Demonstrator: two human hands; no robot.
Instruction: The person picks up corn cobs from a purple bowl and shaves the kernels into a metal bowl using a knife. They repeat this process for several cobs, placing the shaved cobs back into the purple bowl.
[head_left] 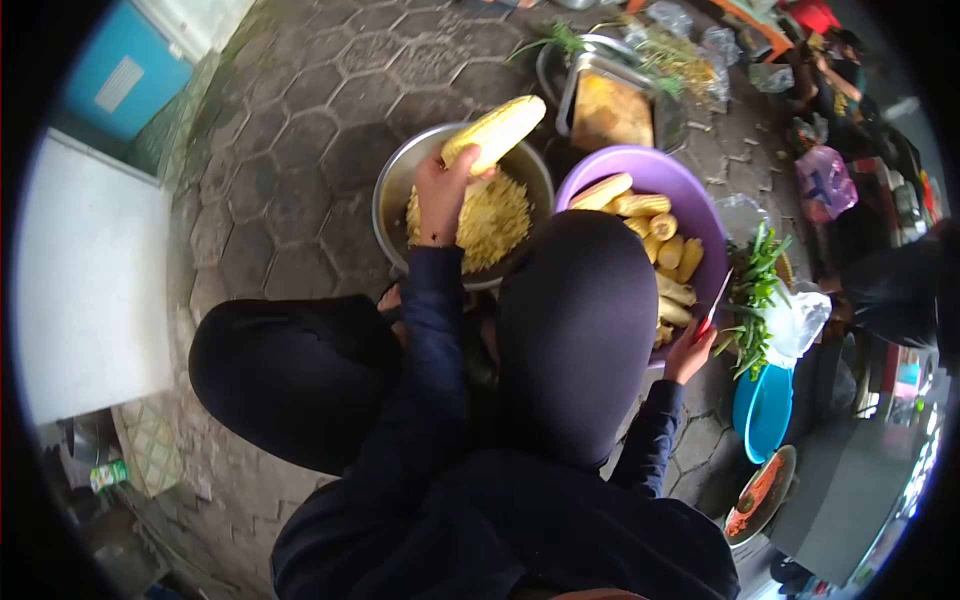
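Over the steel bowl (395, 190) of cut kernels (495, 220), our left hand (442, 190) is gripping a corn cob (497, 130); right of it, beside the purple basin (690, 195), our right hand (690, 350) is clasping a knife (715, 303).

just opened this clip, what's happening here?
A person squats on a paved floor. The left hand holds a corn cob over a metal bowl of cut kernels. The right hand grips a red-handled knife beside a purple basin of whole cobs. Green vegetables lie further right.
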